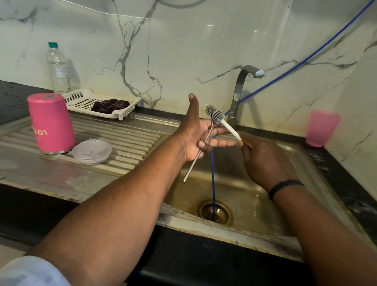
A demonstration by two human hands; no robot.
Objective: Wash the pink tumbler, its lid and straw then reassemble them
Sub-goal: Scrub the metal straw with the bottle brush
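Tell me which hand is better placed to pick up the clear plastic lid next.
The left hand, probably. The clear plastic lid lies on the left drainboard beside the upside-down pink tumbler. The right hand holds the white-handled brush over the basin.

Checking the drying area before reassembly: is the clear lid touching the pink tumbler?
Touching, it seems: in the head view the clear lid lies on the drainboard with its left rim meeting the base of the upside-down pink tumbler, no gap visible.
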